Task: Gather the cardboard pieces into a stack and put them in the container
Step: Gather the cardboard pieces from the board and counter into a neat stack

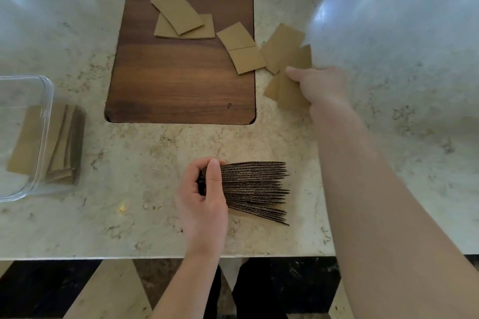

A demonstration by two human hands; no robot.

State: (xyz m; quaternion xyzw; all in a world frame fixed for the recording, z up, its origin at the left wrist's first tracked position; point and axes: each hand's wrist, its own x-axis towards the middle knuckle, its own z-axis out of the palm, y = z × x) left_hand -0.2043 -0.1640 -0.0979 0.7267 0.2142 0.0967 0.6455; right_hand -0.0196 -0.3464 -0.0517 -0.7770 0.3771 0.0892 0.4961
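My left hand (204,197) grips one end of a thick stack of cardboard pieces (256,191), held on edge near the table's front. Out to the right of the board, my right hand (318,85) pinches a couple of flat cardboard pieces (285,93). More loose pieces (283,45) lie just beyond that hand. Two lie overlapped on the wooden board (181,15), and two more (241,46) hang over its right edge. A clear glass container (48,111) sits at the left edge, with cardboard pieces (62,147) seen through and beside it.
The dark wooden board (178,85) is set in the marble table (129,202). The table's front edge runs below my left wrist. Pale blurred shapes fill the far left and far right corners.
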